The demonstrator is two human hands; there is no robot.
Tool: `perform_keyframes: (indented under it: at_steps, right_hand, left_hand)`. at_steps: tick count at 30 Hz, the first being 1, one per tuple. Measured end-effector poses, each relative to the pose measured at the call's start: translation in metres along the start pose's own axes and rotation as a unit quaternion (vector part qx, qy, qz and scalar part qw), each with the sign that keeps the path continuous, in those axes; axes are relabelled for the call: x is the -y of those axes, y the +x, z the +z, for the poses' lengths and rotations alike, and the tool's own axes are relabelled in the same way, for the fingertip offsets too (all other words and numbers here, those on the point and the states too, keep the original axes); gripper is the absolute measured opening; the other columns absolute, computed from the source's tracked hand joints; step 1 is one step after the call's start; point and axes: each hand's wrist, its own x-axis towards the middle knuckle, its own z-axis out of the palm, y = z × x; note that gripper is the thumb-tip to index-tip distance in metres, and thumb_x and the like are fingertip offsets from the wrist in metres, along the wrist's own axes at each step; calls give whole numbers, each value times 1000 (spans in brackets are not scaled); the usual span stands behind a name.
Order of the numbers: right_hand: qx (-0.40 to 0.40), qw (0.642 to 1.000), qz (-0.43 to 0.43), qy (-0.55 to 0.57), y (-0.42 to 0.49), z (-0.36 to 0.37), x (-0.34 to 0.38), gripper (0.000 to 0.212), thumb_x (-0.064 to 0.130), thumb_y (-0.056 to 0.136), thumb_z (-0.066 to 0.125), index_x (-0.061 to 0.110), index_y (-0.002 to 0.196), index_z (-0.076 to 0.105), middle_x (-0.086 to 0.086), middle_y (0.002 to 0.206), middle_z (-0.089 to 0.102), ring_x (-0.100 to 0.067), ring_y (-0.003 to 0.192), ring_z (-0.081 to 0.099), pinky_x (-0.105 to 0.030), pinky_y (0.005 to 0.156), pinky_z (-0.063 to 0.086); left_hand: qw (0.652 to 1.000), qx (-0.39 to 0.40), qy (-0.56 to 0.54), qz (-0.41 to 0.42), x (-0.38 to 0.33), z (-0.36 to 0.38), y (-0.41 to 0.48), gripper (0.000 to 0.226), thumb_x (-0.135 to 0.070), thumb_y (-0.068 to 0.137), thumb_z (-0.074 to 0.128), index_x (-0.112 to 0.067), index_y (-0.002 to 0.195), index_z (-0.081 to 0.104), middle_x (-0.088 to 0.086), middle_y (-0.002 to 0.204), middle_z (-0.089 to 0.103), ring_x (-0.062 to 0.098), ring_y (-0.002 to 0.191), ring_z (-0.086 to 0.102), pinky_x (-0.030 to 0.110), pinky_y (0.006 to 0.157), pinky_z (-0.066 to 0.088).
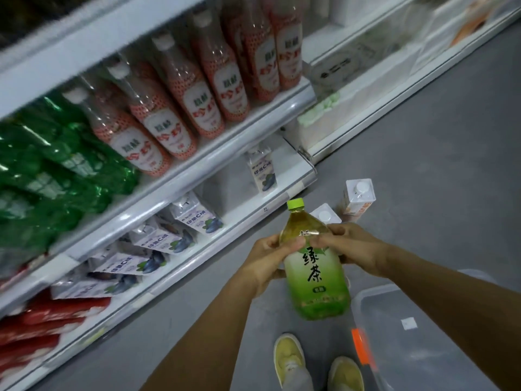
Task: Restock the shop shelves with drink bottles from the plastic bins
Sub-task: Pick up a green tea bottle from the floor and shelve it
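Observation:
A large green tea bottle with a lime cap and green label is held upright in front of me, above the grey floor. My left hand grips its left side with the thumb across the shoulder. My right hand grips its right side, thumb on the front. A clear plastic bin with an orange latch sits on the floor at the lower right, under my right forearm. The white shop shelves run along the left.
The upper shelf carries a row of pink-labelled bottles and green packs. The lower shelf holds white-and-blue cartons and red packs. Two cartons stand on the floor beyond the bottle. My yellow shoes are below.

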Motion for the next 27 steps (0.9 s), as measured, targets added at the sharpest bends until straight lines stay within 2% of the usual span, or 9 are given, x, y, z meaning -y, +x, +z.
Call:
perform_keyframes:
  at_steps: [2, 5, 8, 10, 13, 15, 21, 25, 27]
  right_hand:
    - [-14, 1000, -16, 2, -21, 2, 22, 39, 31, 75, 81, 10, 105, 67, 0, 79, 75, -11, 69, 72, -19, 53, 50]
    - [-36, 998, -38, 29, -51, 9, 53, 37, 30, 81, 75, 7, 110, 66, -4, 80, 75, -16, 68, 71, -21, 52, 50]
    - [-53, 995, -59, 58, -82, 19, 81, 35, 35, 82, 74, 11, 107, 68, 0, 75, 75, -14, 65, 71, -20, 50, 49]
    - [-61, 991, -91, 71, -103, 24, 101, 39, 41, 77, 75, 14, 105, 68, 1, 79, 77, -17, 74, 74, -24, 58, 54]
    - [-51, 986, -136, 79, -133, 30, 130, 64, 51, 64, 76, 12, 114, 68, -7, 99, 76, -26, 95, 73, -36, 81, 55]
    - [-50, 982, -160, 85, -154, 33, 149, 64, 49, 64, 75, 11, 115, 67, -7, 100, 76, -22, 91, 73, -36, 82, 55]
    - [-48, 971, -223, 76, -208, 47, 202, 67, 56, 61, 82, 14, 111, 69, -5, 97, 77, -23, 89, 74, -40, 83, 56]
    - [-44, 963, -254, 82, -236, 59, 235, 56, 48, 69, 79, 10, 109, 68, -10, 97, 76, -30, 92, 73, -44, 88, 56]
    - [-42, 958, -274, 75, -250, 66, 254, 58, 47, 67, 81, 7, 108, 68, -10, 96, 76, -27, 88, 72, -38, 79, 58]
  left_hand:
    - [1000, -18, -10, 14, -22, 7, -20, 66, -51, 62, 79, -15, 116, 67, 4, 105, 76, 19, 97, 72, 41, 83, 60]
    - [997, -56, -29, 34, -54, 19, -51, 74, -57, 59, 82, -16, 117, 66, 4, 104, 75, 18, 95, 71, 38, 80, 59]
    - [992, -89, -65, 53, -84, 30, -80, 72, -59, 57, 78, -13, 112, 67, 2, 94, 76, 18, 88, 70, 41, 87, 57]
    - [989, -99, -82, 76, -104, 36, -102, 71, -61, 56, 74, -13, 108, 68, 2, 92, 77, 19, 85, 71, 40, 87, 56]
    - [984, -99, -94, 118, -131, 44, -135, 84, -64, 55, 74, -7, 116, 67, 9, 100, 77, 24, 92, 73, 43, 90, 57]
    - [980, -98, -106, 136, -148, 49, -158, 88, -64, 54, 75, -6, 119, 66, 11, 103, 76, 26, 93, 72, 45, 91, 57]
    - [973, -92, -106, 183, -197, 57, -225, 76, -61, 55, 77, -14, 114, 67, 4, 98, 77, 18, 85, 72, 29, 71, 56]
    - [962, -100, -118, 225, -224, 57, -262, 72, -56, 57, 84, -12, 112, 69, 9, 101, 76, 22, 88, 72, 38, 83, 57]
    - [956, -114, -118, 243, -238, 55, -279, 76, -55, 59, 86, -10, 116, 68, 9, 100, 76, 21, 86, 72, 37, 81, 57]
